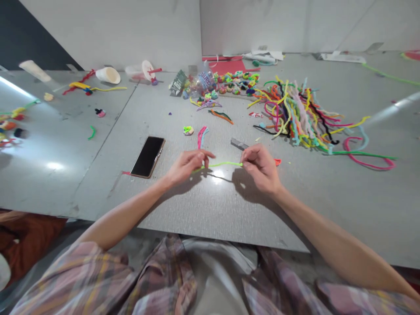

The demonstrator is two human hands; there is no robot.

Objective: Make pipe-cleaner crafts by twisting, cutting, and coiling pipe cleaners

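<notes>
A lime-green pipe cleaner [226, 163] stretches between my two hands, just above the grey table. My left hand [187, 166] pinches it near one end, and a short bit pokes out below the fingers. At the other end, the fingertips of my right hand [260, 167] are closed on its tip. Pink and blue pipe cleaner pieces [201, 136] lie just beyond my left hand. A grey flat-bladed tool [239, 144], perhaps a cutter, rests beyond my right hand. An orange piece [277, 162] shows partly behind that hand.
A phone [148, 156] lies left of my hands. A large heap of coloured pipe cleaners [302, 113] spreads at the right. Toward the back are a clear plastic bottle [205, 81], many small twisted pieces [236, 83] and a paper cup [108, 75]. A white wall [147, 30] stands behind.
</notes>
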